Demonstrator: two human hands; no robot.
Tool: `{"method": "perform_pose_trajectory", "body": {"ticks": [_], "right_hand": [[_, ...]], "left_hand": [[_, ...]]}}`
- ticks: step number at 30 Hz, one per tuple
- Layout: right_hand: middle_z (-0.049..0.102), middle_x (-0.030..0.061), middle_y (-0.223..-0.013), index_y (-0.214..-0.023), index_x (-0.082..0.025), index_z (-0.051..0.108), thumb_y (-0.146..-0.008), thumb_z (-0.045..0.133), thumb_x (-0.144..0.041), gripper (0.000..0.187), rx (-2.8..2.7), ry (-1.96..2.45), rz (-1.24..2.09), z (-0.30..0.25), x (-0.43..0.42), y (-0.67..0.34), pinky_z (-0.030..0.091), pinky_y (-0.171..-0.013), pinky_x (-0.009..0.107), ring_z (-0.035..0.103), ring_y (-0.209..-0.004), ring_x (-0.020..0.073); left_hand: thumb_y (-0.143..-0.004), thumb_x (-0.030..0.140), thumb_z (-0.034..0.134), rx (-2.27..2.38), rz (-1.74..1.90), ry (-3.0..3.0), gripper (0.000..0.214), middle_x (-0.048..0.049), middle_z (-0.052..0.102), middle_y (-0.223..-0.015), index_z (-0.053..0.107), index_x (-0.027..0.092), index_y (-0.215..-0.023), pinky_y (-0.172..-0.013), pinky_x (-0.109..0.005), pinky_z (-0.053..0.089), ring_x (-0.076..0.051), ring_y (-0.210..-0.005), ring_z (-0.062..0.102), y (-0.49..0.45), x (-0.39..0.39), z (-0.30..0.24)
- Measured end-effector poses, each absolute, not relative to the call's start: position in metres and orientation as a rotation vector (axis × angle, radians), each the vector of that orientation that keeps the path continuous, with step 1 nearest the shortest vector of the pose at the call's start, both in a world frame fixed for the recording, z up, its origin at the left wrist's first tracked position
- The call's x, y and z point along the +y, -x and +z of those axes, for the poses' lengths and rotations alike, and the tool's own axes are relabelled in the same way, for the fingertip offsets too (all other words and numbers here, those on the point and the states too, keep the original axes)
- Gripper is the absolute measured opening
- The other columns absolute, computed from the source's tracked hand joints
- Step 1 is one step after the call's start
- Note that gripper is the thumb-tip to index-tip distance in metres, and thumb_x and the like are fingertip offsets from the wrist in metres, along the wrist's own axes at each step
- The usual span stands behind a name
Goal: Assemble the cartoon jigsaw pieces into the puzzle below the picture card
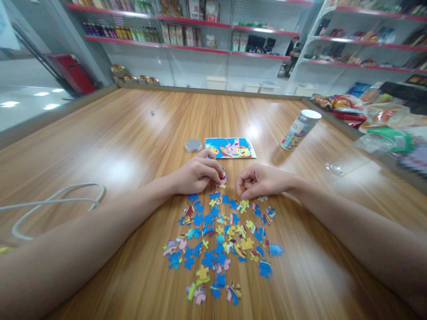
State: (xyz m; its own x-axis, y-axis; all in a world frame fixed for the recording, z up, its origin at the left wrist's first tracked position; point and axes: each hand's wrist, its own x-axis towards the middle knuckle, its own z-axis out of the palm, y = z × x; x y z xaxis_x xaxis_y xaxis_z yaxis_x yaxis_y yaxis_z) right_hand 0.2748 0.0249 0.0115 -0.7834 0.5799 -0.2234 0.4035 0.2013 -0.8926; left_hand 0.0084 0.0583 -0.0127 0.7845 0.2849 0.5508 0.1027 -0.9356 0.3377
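Near the middle of the table, my left hand (200, 173) is closed, its thumb and fingertips on a small pink, dark and yellow cluster of jigsaw puzzle pieces (223, 181). My right hand (262, 180) rests to the right with curled fingers. Whatever those fingers may hold is hidden. Below both hands lie many loose jigsaw puzzle pieces (208, 259), mostly blue and yellow, with some pink and red. Just beyond my hands is a picture card (233, 149) with cartoon figures, its left part close to my left fingers.
A round metal lid (193, 145) lies left of the card. A printed cylindrical can (300, 130) stands at the right. Clear plastic (334, 169) lies near the right edge, beside snack packets (347, 109). A white cable (60, 200) loops at left. Stocked shelves (193, 46) stand behind the wooden table (133, 133).
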Motion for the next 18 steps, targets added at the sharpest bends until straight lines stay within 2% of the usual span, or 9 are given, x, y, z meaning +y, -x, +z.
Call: {"method": "perform_pose_trajectory", "body": {"ticks": [5,18], "right_hand": [[0.041,-0.0110,-0.053,-0.098,-0.012,0.072,-0.078,0.082,-0.033,0.031,-2.494,0.946,1.563,0.018,0.021,-0.273,0.032,-0.047,0.019,0.039,-0.049,0.0057],[0.054,-0.0049,-0.061,-0.097,-0.013,0.074,-0.085,0.069,-0.026,0.018,-2.635,0.958,1.439,0.023,0.018,-0.269,0.035,-0.049,0.019,0.046,-0.054,0.0075]], "left_hand": [[-0.083,0.001,0.052,0.280,0.916,-2.680,0.037,-0.0003,0.078,-0.095,0.078,0.027,-0.086,-0.095,-0.042,0.046,-0.019,-0.093,0.061,-0.008,0.058,-0.013],[-0.083,0.001,0.052,0.274,0.904,-2.659,0.038,-0.0001,0.079,-0.094,0.079,0.028,-0.086,-0.092,-0.042,0.046,-0.018,-0.089,0.063,-0.010,0.058,-0.011]]}}
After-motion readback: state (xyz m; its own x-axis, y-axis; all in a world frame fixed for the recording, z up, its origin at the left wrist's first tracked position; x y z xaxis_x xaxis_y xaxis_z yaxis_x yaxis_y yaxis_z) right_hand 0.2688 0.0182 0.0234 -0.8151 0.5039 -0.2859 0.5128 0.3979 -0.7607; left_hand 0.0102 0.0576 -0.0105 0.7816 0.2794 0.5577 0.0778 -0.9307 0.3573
